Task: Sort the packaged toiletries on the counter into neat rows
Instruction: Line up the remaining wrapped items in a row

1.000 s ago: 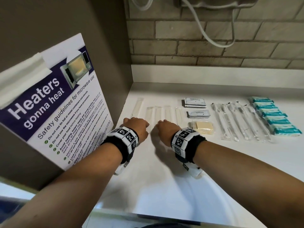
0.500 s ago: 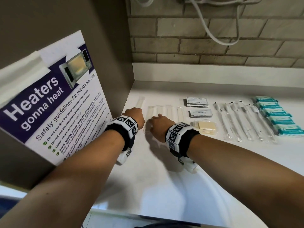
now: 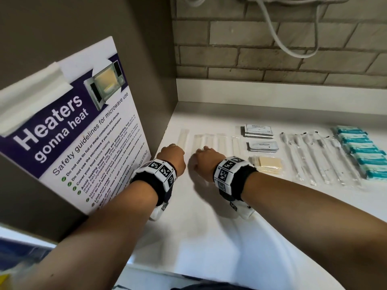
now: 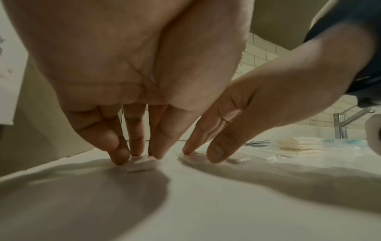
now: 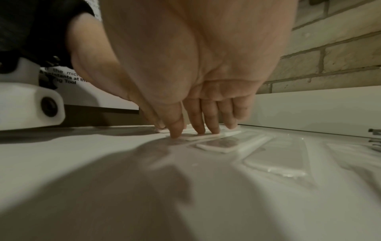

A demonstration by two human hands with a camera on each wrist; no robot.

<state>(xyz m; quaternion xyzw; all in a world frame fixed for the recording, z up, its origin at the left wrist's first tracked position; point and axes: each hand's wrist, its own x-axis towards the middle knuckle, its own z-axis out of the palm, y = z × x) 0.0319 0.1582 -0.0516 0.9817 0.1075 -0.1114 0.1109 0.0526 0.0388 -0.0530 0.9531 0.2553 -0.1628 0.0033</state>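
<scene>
A microwave safety poster leans on the wall to my left. Ahead runs a brick wall with white cables hanging; a tap stands off right.

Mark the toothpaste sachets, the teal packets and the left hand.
toothpaste sachets [image 3: 263,145]: head view, top sachet's printed face.
teal packets [image 3: 363,152]: head view, middle packet of the row.
left hand [image 3: 172,158]: head view, back of hand.

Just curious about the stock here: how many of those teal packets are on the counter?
5 teal packets, in one row at the counter's far right. From the wall toward the near edge, the others are second, third, fourth and fifth, which is partly cut off. More may lie beyond the frame.
</scene>
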